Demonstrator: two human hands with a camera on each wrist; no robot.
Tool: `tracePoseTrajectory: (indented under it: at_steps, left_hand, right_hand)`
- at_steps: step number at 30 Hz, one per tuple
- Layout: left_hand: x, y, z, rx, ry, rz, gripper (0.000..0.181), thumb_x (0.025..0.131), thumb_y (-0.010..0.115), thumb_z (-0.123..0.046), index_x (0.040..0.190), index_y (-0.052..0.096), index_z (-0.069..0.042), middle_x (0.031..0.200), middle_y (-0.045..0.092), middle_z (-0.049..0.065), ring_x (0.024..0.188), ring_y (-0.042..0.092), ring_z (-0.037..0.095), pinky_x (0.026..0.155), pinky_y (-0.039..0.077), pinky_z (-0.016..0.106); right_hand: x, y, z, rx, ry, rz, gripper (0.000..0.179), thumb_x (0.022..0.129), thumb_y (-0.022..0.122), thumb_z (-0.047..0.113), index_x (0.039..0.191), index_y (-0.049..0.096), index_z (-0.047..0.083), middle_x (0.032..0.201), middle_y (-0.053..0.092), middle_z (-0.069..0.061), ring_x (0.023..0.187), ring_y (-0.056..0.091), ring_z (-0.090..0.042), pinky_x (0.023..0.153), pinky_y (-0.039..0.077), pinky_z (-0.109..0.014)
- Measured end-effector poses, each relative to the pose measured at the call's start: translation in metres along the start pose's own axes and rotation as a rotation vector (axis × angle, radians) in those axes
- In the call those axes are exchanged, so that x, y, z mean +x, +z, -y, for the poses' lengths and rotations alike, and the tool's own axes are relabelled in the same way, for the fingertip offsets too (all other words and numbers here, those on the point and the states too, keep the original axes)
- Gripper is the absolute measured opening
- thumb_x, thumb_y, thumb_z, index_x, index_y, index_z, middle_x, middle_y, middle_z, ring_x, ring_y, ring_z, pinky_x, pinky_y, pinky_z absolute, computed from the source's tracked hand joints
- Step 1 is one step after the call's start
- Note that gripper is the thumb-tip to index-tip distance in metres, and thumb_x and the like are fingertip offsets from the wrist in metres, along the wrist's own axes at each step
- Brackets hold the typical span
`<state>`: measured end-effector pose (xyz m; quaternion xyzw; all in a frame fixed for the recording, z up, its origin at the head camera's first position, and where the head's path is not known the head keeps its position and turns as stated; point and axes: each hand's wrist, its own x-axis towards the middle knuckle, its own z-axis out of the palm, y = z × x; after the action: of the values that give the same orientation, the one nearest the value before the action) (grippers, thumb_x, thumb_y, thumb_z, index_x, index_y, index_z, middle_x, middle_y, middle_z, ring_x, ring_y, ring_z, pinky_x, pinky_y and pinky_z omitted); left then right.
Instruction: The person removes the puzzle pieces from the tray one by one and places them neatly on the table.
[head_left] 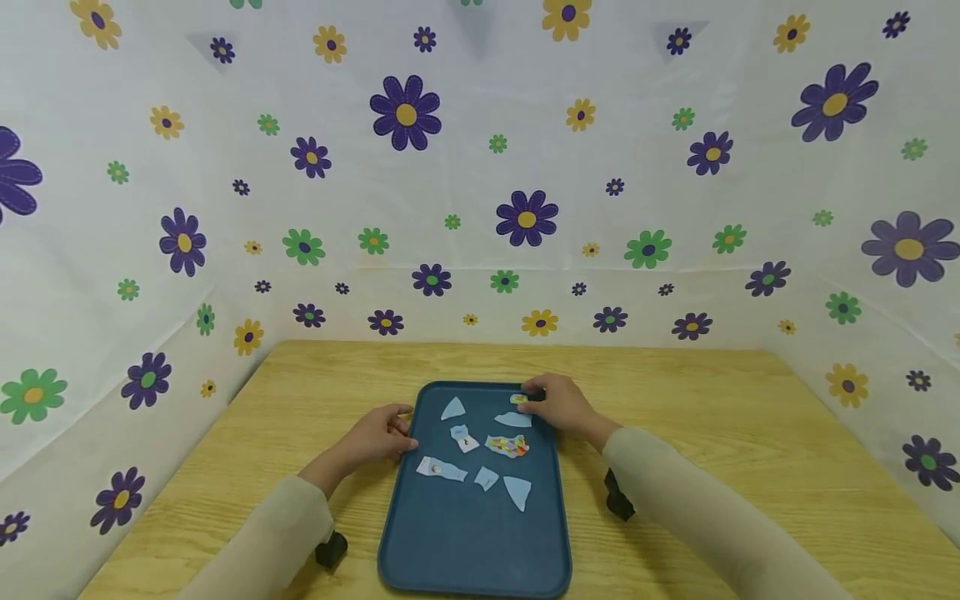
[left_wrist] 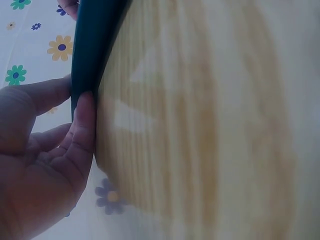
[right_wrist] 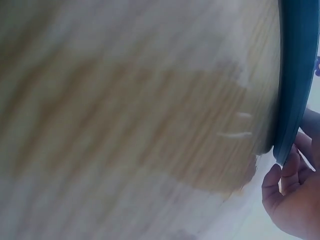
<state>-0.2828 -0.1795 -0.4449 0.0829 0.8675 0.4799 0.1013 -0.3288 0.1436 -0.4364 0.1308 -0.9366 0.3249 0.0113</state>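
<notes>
A dark blue tray (head_left: 472,550) lies on the wooden table, with its long sides running away from me. My left hand (head_left: 380,435) grips the tray's left rim, thumb on the inner side and fingers outside, as the left wrist view (left_wrist: 55,150) also shows. At the far right corner, my right hand (head_left: 562,406) holds the rim; in the right wrist view its fingers (right_wrist: 290,175) curl at the tray's edge. Several pale blue paper pieces lie on the tray, among them a triangular piece (head_left: 517,492), a long piece (head_left: 442,469) and a multicoloured piece (head_left: 507,446). A small yellowish piece (head_left: 518,400) lies beside the right thumb.
The wood-grain table (head_left: 675,392) extends on both sides of the tray. White sheeting (head_left: 465,183) with printed flowers stands behind it and along both sides. A small black device (head_left: 331,550) sits at the left wrist, another (head_left: 618,496) under the right.
</notes>
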Motion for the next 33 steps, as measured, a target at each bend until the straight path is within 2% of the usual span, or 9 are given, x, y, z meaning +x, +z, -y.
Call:
tracePoseTrajectory:
  at_steps: [10, 18, 33]
  left_hand:
    - [-0.0028, -0.0031, 0.0005, -0.047, 0.030, 0.050, 0.064, 0.084, 0.072, 0.001, 0.140, 0.042, 0.007, 0.095, 0.056, 0.012, 0.073, 0.056, 0.020, 0.064, 0.052, 0.034]
    - [-0.0019, -0.0027, 0.0002, -0.074, 0.013, 0.054, 0.064, 0.084, 0.071, 0.002, 0.140, 0.042, 0.007, 0.095, 0.054, 0.012, 0.073, 0.055, 0.021, 0.063, 0.051, 0.033]
    - [-0.0036, -0.0037, -0.0014, -0.087, 0.021, 0.068, 0.063, 0.085, 0.071, 0.002, 0.141, 0.041, 0.006, 0.096, 0.054, 0.013, 0.073, 0.056, 0.020, 0.063, 0.051, 0.034]
  right_hand:
    - [0.0011, 0.0005, 0.0015, -0.071, -0.028, 0.014, 0.033, 0.087, 0.075, 0.017, 0.116, 0.070, 0.004, 0.105, 0.064, -0.007, 0.099, 0.059, -0.023, 0.093, 0.046, -0.042]
    - [0.0026, 0.0017, -0.0002, -0.096, -0.026, 0.005, 0.027, 0.085, 0.076, 0.018, 0.108, 0.074, 0.006, 0.105, 0.064, -0.007, 0.099, 0.060, -0.024, 0.091, 0.046, -0.042]
    - [0.0045, -0.0006, 0.0044, -0.119, -0.013, 0.022, 0.025, 0.085, 0.077, 0.017, 0.106, 0.075, 0.005, 0.102, 0.068, -0.006, 0.097, 0.061, -0.023, 0.089, 0.048, -0.041]
